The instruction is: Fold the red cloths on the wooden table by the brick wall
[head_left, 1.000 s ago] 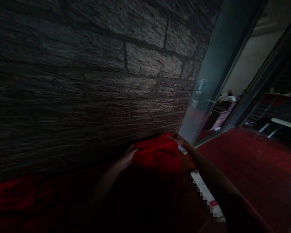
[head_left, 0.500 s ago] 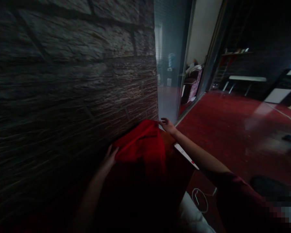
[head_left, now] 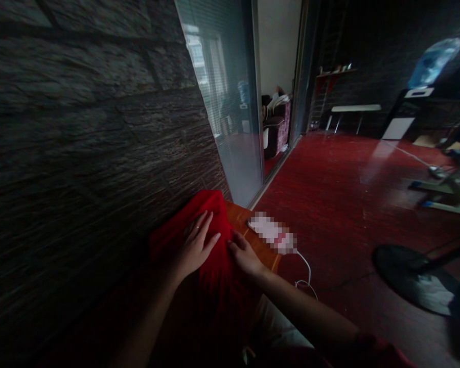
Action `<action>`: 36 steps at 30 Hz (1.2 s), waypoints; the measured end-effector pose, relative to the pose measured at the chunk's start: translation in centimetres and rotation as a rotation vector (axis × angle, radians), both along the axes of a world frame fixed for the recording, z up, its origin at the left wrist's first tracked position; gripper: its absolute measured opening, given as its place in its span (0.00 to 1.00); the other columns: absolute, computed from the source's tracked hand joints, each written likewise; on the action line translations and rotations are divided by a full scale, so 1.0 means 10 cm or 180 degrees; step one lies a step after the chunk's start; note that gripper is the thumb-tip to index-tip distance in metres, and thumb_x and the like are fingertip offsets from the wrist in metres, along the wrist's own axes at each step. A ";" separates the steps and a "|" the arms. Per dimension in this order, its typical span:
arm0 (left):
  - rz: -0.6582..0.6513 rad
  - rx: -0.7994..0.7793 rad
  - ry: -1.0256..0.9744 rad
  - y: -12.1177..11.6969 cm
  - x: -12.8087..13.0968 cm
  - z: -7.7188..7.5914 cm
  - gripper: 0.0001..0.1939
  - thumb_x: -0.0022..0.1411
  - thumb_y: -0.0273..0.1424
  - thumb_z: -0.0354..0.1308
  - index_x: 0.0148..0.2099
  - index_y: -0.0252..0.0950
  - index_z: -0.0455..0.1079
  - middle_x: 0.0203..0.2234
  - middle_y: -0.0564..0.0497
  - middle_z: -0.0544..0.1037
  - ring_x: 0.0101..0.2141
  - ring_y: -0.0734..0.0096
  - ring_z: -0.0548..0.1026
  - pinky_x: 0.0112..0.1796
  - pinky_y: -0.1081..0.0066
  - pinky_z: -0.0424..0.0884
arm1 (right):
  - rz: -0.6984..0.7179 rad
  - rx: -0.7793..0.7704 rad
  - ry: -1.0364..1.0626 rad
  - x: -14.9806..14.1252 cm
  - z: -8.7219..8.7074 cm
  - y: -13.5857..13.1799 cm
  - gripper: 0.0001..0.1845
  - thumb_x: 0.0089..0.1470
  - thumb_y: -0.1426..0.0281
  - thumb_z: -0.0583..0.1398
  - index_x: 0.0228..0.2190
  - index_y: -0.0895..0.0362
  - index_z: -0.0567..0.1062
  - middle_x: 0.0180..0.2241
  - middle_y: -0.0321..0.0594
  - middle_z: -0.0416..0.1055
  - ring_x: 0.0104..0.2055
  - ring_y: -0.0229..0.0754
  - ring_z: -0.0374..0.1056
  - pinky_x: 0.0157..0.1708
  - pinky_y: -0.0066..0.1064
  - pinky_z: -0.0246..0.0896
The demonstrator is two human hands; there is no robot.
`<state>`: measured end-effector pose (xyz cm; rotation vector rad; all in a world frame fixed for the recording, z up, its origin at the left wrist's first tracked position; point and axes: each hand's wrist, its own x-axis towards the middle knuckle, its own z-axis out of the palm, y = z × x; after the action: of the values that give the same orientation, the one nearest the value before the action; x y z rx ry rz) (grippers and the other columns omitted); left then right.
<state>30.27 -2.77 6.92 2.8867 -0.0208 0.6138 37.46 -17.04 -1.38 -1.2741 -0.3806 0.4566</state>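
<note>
A red cloth drapes over a wooden surface beside the stone wall, its lower part hanging in folds into shadow. My left hand lies on top of it with fingers spread, a ring showing on one finger. At the cloth's right edge, my right hand has its fingers curled against the fabric, thumb and forefinger close together. Just beyond that hand, a pale flat object, partly pixelated, rests on the wood with a white cable running from it.
The dark stone wall rises close on the left. Past it stand a glass panel and a doorway. Across the red floor are a white bench, a water dispenser and, nearer on the right, a round black base.
Both hands have drawn closer together over the cloth. The right hand came back from the cloth's far corner; the left moved inward onto the cloth. The view has turned right.
</note>
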 end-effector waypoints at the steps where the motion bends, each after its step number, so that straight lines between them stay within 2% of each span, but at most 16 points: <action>1: -0.0015 0.0033 0.0086 0.05 0.04 -0.03 0.34 0.70 0.44 0.47 0.72 0.38 0.45 0.68 0.39 0.55 0.67 0.54 0.53 0.64 0.52 0.54 | -0.0105 -0.0073 -0.0153 0.01 0.00 -0.01 0.29 0.57 0.57 0.57 0.57 0.56 0.69 0.59 0.47 0.66 0.62 0.47 0.61 0.62 0.44 0.55; 4: -0.0150 0.0105 0.0340 0.18 0.09 -0.11 0.36 0.69 0.45 0.47 0.72 0.37 0.44 0.69 0.38 0.51 0.68 0.54 0.50 0.64 0.51 0.52 | -0.0100 -0.0227 -0.0524 0.00 0.01 -0.08 0.28 0.58 0.56 0.56 0.56 0.58 0.71 0.63 0.49 0.61 0.67 0.48 0.53 0.67 0.44 0.43; 6: -0.0218 0.0141 0.0401 0.21 0.10 -0.11 0.36 0.69 0.45 0.47 0.72 0.36 0.43 0.69 0.38 0.51 0.68 0.54 0.49 0.64 0.51 0.52 | -0.0017 -0.0322 -0.0735 -0.07 0.01 -0.15 0.28 0.59 0.57 0.56 0.56 0.59 0.72 0.64 0.51 0.60 0.67 0.48 0.53 0.67 0.44 0.44; 9: -0.0328 0.0186 0.0389 0.15 0.17 -0.04 0.40 0.67 0.47 0.51 0.72 0.34 0.44 0.68 0.37 0.53 0.68 0.53 0.50 0.65 0.51 0.51 | -0.0081 -0.0429 -0.0877 -0.21 -0.01 -0.22 0.28 0.59 0.60 0.57 0.57 0.59 0.71 0.64 0.51 0.59 0.66 0.48 0.54 0.66 0.42 0.46; 11: -0.0427 0.0219 0.0474 0.10 0.26 0.04 0.44 0.62 0.49 0.56 0.72 0.34 0.45 0.68 0.37 0.54 0.67 0.51 0.51 0.64 0.50 0.51 | -0.0245 -0.0424 -0.0910 -0.26 -0.02 -0.24 0.25 0.58 0.62 0.57 0.54 0.59 0.73 0.60 0.52 0.63 0.63 0.47 0.59 0.63 0.41 0.52; 14: -0.0557 0.0219 0.0842 0.08 0.42 0.12 0.46 0.57 0.51 0.61 0.69 0.33 0.52 0.65 0.37 0.61 0.64 0.49 0.58 0.63 0.52 0.56 | -0.0439 -0.0399 -0.0813 -0.20 -0.03 -0.22 0.17 0.57 0.64 0.58 0.44 0.59 0.77 0.47 0.49 0.73 0.50 0.45 0.69 0.54 0.37 0.63; 17: -0.0566 0.0102 0.1001 0.12 0.49 0.15 0.37 0.59 0.46 0.59 0.66 0.35 0.60 0.60 0.40 0.67 0.60 0.52 0.65 0.60 0.56 0.62 | -0.0019 -0.0219 -0.0382 -0.03 0.00 -0.17 0.12 0.56 0.64 0.58 0.38 0.58 0.76 0.35 0.42 0.76 0.35 0.40 0.71 0.39 0.31 0.68; 20: -0.0616 -0.0011 0.0887 0.15 0.45 0.18 0.29 0.62 0.42 0.57 0.62 0.37 0.65 0.58 0.42 0.68 0.59 0.55 0.67 0.60 0.58 0.63 | 0.0377 -0.0104 0.0147 0.14 0.04 -0.11 0.12 0.54 0.63 0.60 0.37 0.59 0.75 0.31 0.38 0.75 0.24 0.35 0.68 0.25 0.25 0.62; 23: -0.0704 -0.0114 0.0734 0.13 0.36 0.19 0.24 0.65 0.40 0.54 0.60 0.38 0.68 0.57 0.44 0.68 0.58 0.58 0.68 0.60 0.59 0.63 | 0.0424 -0.0227 0.0375 0.25 0.06 -0.06 0.13 0.50 0.63 0.63 0.34 0.59 0.74 0.28 0.36 0.74 0.19 0.32 0.65 0.19 0.23 0.57; 26: -0.0712 -0.0164 0.0672 0.07 0.29 0.14 0.23 0.66 0.39 0.53 0.61 0.40 0.67 0.57 0.44 0.68 0.58 0.58 0.68 0.60 0.59 0.64 | 0.0251 -0.0276 0.0501 0.29 0.06 -0.01 0.13 0.48 0.63 0.64 0.33 0.59 0.74 0.25 0.34 0.73 0.18 0.31 0.63 0.19 0.23 0.57; 28: -0.0726 -0.0061 0.0699 0.04 0.26 0.10 0.26 0.65 0.40 0.55 0.63 0.40 0.65 0.60 0.42 0.66 0.60 0.55 0.65 0.61 0.55 0.62 | 0.0218 -0.0280 0.0445 0.30 0.06 0.00 0.12 0.50 0.62 0.63 0.33 0.59 0.73 0.24 0.33 0.72 0.18 0.32 0.64 0.20 0.23 0.58; 31: -0.0689 0.0135 0.0658 0.04 0.19 0.11 0.33 0.64 0.43 0.57 0.68 0.39 0.58 0.67 0.40 0.54 0.66 0.49 0.54 0.64 0.50 0.54 | 0.0381 -0.0252 0.0378 0.32 0.07 -0.05 0.13 0.50 0.62 0.62 0.34 0.59 0.73 0.25 0.33 0.71 0.19 0.32 0.64 0.20 0.24 0.58; 33: -0.0624 0.0131 0.0539 0.08 0.10 0.18 0.34 0.65 0.42 0.56 0.69 0.38 0.54 0.69 0.41 0.49 0.68 0.50 0.49 0.65 0.50 0.52 | 0.0332 -0.0140 0.0355 0.32 0.08 -0.14 0.16 0.50 0.61 0.62 0.37 0.58 0.72 0.29 0.36 0.72 0.22 0.33 0.66 0.21 0.24 0.61; 34: -0.0581 0.0089 0.0466 0.11 0.04 0.22 0.32 0.66 0.41 0.55 0.69 0.39 0.54 0.69 0.42 0.49 0.67 0.52 0.50 0.65 0.51 0.53 | 0.0262 -0.0083 0.0290 0.31 0.09 -0.20 0.17 0.49 0.60 0.62 0.38 0.58 0.72 0.32 0.37 0.72 0.24 0.33 0.67 0.22 0.25 0.63; 36: -0.0476 -0.0032 0.0274 0.15 -0.12 0.26 0.27 0.68 0.38 0.53 0.66 0.40 0.58 0.66 0.43 0.58 0.65 0.57 0.58 0.63 0.54 0.57 | 0.0180 -0.0055 0.0040 0.27 0.09 -0.31 0.19 0.50 0.59 0.62 0.41 0.58 0.72 0.34 0.39 0.73 0.27 0.35 0.67 0.25 0.26 0.65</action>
<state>29.12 -1.25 9.57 2.8654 -0.2185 0.4612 40.13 -20.14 -0.44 -1.2791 -0.4036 0.5164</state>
